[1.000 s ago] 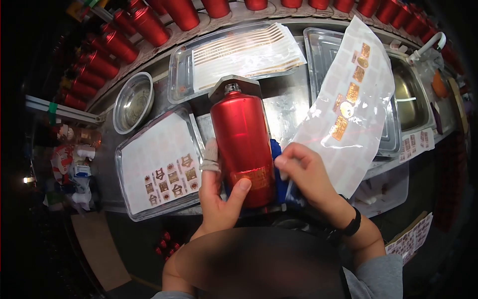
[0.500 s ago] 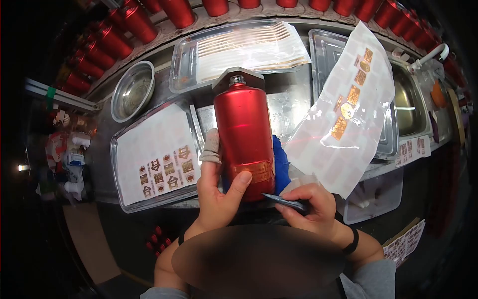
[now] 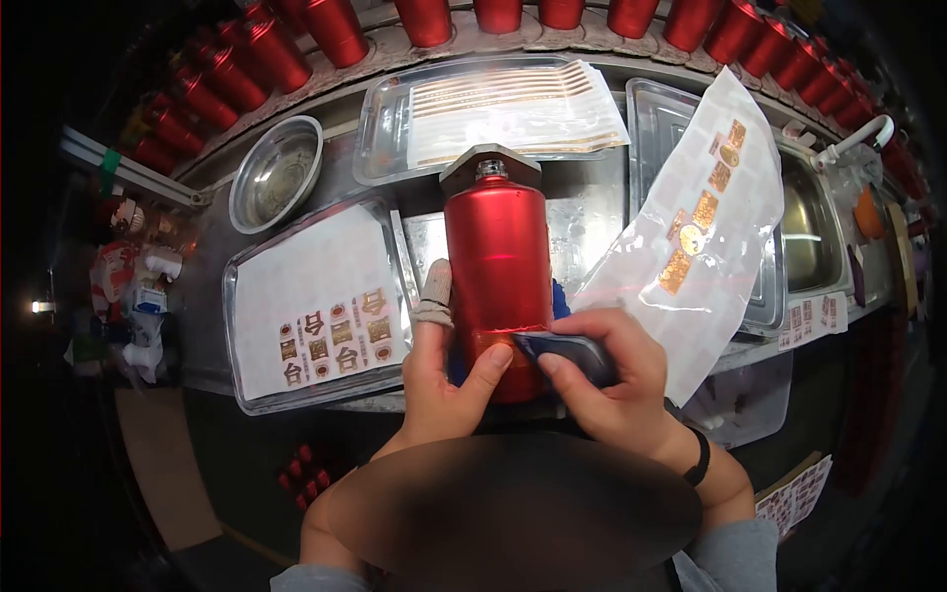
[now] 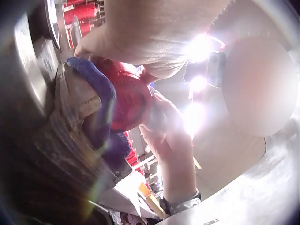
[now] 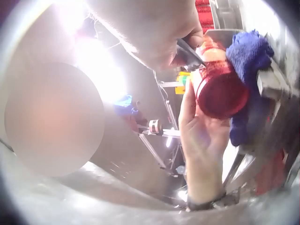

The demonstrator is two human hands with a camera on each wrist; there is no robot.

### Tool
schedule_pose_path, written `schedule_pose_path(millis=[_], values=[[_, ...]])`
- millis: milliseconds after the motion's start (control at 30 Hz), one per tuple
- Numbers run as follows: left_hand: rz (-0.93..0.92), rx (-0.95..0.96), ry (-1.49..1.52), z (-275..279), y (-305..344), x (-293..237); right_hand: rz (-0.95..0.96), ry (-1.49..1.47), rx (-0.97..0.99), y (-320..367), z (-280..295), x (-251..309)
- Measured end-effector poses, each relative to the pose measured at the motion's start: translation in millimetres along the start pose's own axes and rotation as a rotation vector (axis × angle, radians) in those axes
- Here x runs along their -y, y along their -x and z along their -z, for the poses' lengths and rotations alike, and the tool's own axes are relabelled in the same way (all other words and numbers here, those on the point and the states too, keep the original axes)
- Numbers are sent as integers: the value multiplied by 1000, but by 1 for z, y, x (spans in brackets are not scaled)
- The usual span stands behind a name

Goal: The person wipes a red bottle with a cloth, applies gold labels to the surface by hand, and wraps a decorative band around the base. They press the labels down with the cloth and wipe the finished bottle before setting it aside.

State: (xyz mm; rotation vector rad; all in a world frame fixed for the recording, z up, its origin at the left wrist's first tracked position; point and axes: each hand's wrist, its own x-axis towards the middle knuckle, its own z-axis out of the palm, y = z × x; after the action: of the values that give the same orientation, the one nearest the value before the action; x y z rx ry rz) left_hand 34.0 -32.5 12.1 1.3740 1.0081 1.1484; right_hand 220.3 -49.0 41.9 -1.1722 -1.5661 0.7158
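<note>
Where within right hand, dark tool out of sight

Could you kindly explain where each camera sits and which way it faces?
Head: on the head, looking forward and down; the left hand grips the red bottle, the right hand a dark tool.
Left wrist: on that wrist, facing the bottle's base; the left hand shows at top, the right forearm lower.
Right wrist: on that wrist, facing the same base; the right hand shows at top, the left forearm lower.
Shared: both wrist views show the base and the blue cloth.
</note>
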Motion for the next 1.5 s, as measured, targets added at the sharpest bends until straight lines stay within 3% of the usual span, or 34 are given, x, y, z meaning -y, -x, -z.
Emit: schedule_pose_path(millis=[133, 200, 267, 367, 500, 600, 633, 667, 767, 867, 900, 1000, 1033, 1067, 1167, 1200, 1267, 1367, 1500], values=[[12, 12, 32, 4, 1, 2, -41, 110, -133, -7, 0, -4], [-2, 19, 23, 6, 1, 3, 88, 71, 30, -6, 1, 9], [7, 31, 45, 9, 2, 4, 66, 167, -1, -8, -3, 5], [-1, 43, 80, 16, 1, 9, 249, 324, -32, -11, 2, 4], [30, 64, 255, 22, 1, 17, 545, 363, 269, 3, -12, 19], [63, 25, 332, 21, -1, 18, 242, 106, 373, -3, -5, 29], [54, -4, 310, 21, 1, 19, 245, 273, 126, -6, -5, 25], [50, -19, 280, 19, 1, 20, 376, 380, 236, -15, -1, 26], [23, -57, 267, 14, -1, 20, 235, 138, 408, -10, -9, 37], [31, -35, 253, 19, -1, 21, 90, 205, 179, -13, -10, 23], [35, -33, 269, 20, 0, 21, 100, 241, 177, -17, -10, 27], [43, -37, 268, 23, 0, 21, 481, 418, 390, -22, -16, 39], [46, -42, 239, 26, 1, 21, 384, 286, 533, -23, -14, 47], [53, -43, 210, 28, 3, 22, 305, 277, 418, -21, -12, 44], [-250, 25, -458, 41, 13, 6, 2, 296, 53, -10, -2, 31], [-323, 34, -468, 39, 18, 3, -82, 188, 4, -12, -2, 31], [-411, 114, -621, 34, 20, -7, -72, 217, 35, -4, -2, 22], [-388, 75, -689, 33, 18, -4, -162, 60, -60, 6, -8, 17], [-371, 61, -700, 37, 22, 2, -117, 103, -26, 2, -7, 20]])
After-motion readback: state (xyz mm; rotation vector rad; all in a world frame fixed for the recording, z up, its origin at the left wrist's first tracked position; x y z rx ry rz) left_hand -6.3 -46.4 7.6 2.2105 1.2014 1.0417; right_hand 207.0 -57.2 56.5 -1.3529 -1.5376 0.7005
